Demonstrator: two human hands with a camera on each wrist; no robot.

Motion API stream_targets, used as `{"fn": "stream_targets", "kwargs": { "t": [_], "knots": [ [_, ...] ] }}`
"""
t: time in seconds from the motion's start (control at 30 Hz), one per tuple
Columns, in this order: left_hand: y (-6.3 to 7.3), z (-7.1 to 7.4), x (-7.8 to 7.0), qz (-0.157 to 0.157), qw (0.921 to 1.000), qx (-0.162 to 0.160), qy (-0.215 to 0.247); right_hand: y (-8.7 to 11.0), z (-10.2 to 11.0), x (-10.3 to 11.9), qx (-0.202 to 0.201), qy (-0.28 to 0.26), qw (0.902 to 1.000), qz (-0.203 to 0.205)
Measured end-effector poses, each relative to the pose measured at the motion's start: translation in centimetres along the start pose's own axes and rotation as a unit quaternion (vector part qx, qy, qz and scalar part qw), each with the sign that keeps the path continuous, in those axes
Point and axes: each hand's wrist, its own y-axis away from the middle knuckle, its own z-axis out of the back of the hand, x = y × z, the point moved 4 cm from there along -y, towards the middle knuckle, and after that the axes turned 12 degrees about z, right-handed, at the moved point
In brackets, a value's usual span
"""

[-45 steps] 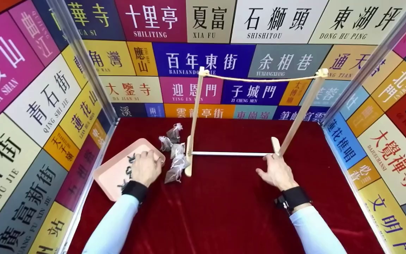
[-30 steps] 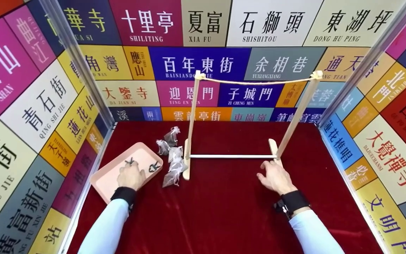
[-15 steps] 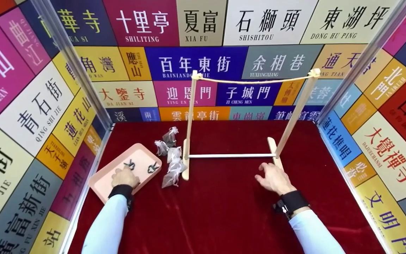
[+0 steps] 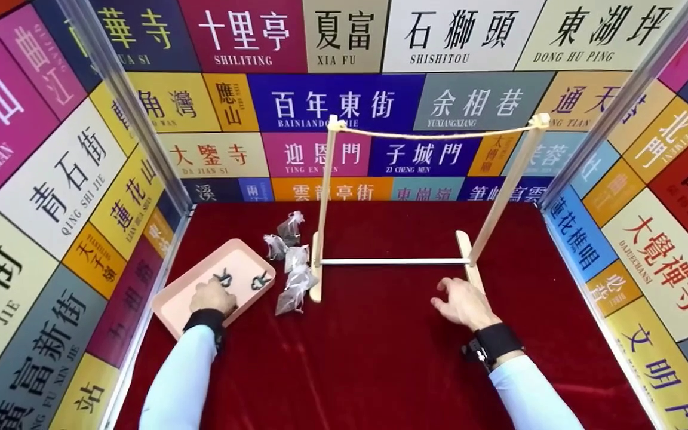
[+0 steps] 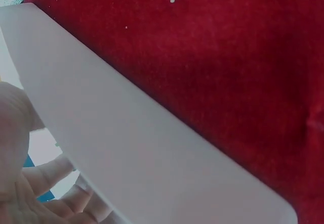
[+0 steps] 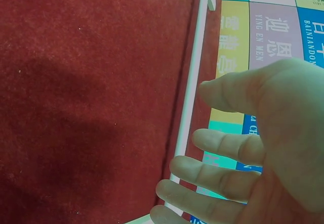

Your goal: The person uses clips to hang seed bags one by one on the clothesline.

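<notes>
My left hand (image 4: 211, 297) reaches down into a pink tray (image 4: 186, 289), its wrist over the near rim. Small dark loop-shaped pieces lie in the tray: one dark piece (image 4: 223, 278) is right by the fingers, another dark piece (image 4: 259, 281) further right. In the left wrist view the thumb and bent fingers (image 5: 48, 176) go behind the tray's pale wall, so their tips are hidden and I cannot tell whether they pinch a piece. My right hand (image 4: 466, 303) hovers by the right foot of a wooden frame (image 4: 514, 179), fingers spread with nothing between them.
Several small sheer drawstring bags (image 4: 296, 280) lie between the tray and the frame's left foot (image 4: 316, 280). A white rod (image 4: 395, 261) joins the posts low down; a cord (image 4: 439, 137) hangs slack between their tops. Printed panels (image 4: 344, 101) wall in the red cloth (image 4: 380, 358).
My left hand has moved left and nearer within the tray, uncovering the two dark pieces. My right hand has drawn back slightly from the frame's right foot.
</notes>
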Motion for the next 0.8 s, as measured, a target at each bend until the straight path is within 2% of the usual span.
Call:
{"fn": "stream_targets", "kwargs": {
  "t": [0.2,0.33,0.5,0.7,0.8],
  "knots": [
    [0.5,1.0,-0.3,-0.029,0.9987,-0.041,0.001,0.0,0.0,0.1,0.005,-0.009,0.9999,-0.004],
    [0.8,2.1,-1.2,-0.049,0.9962,-0.072,0.010,0.1,0.1,0.1,0.005,-0.005,1.0000,-0.002],
    [1.6,3.7,-3.3,-0.081,0.9905,-0.101,0.045,-0.2,0.4,0.4,-0.009,-0.013,0.9999,0.007],
    [3.4,4.7,-6.8,-0.167,0.9745,-0.141,0.053,-0.9,0.4,1.6,-0.046,-0.046,0.9967,0.048],
    [4.4,5.0,-8.2,-0.176,0.9729,-0.143,0.048,-1.3,0.4,2.4,-0.057,-0.060,0.9943,0.067]
  ]
}}
